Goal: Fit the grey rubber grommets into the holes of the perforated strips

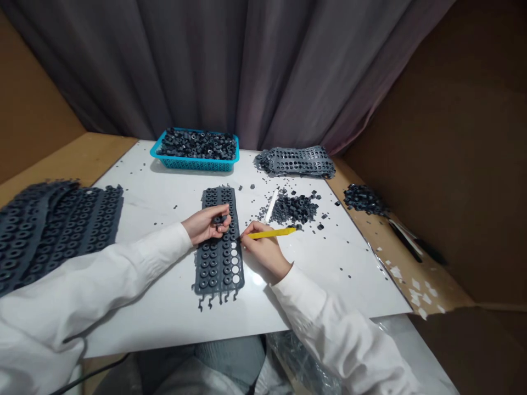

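Note:
A dark grey rubber sheet (217,258) studded with small rings lies on the white board (164,307) in front of me. Several holes along its right edge stand empty and show white. My left hand (206,224) rests on the sheet's upper part, fingers closed on a few small black rings (219,220). My right hand (263,249) sits just right of the sheet and pinches a yellow stick-like tool (272,233), whose near tip touches the sheet's right edge.
A blue basket (193,162) full of black rings stands at the back. Spent perforated sheets (297,161) lie back right, a loose pile of rings (294,208) beside a white stick (271,205). More ring sheets (53,227) are stacked left. Another ring pile (364,198) lies on cardboard.

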The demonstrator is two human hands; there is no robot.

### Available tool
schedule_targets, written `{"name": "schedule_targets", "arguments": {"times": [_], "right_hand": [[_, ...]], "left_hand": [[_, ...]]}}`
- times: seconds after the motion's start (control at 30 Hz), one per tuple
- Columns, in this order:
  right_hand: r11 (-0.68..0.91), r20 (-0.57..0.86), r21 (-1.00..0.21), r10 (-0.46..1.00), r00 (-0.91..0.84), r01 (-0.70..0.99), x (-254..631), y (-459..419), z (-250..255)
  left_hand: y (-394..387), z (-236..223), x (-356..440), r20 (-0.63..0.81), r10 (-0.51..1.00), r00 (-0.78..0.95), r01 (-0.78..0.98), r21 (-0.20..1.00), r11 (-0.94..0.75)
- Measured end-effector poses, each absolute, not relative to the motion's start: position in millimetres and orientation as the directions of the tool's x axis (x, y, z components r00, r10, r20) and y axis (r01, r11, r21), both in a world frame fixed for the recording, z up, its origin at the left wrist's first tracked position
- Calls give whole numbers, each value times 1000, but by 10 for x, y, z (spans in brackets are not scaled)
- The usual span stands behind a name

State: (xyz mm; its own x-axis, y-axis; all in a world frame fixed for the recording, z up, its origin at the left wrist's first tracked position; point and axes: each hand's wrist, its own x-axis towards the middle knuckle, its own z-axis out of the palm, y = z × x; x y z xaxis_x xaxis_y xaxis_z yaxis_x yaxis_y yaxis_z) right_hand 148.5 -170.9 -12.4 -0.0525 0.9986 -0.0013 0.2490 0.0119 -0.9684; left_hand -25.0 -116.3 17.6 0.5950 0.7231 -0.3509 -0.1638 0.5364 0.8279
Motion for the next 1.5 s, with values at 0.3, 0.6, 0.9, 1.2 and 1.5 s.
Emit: {"name": "schedule_targets", "arguments": {"times": [0.3,0.6,0.9,1.2,1.5], "right_hand": [[27,4,-943,998,-70,333,1477,-1712,-60],[5,-20,-943,997,-73,332,1490,-1702,-75],[-2,-26,-950,997,-72,311,1491,-1712,-57],[-66,-72,-994,996,-59,92,1498,-1671,-131],[-48,-52,-993,998,-31,105,1489,-1603,-178]], "left_hand": [[-1143,266,-236,-12,560,828,477,539,-694],[-1240,386,-31,-214,564,797,599,163,-784],[-1329,242,-123,-158,547,822,565,101,-819],[-972,581,-499,-60,876,479,448,875,-184],[-1060,250,-275,53,606,794,492,529,-691]]}}
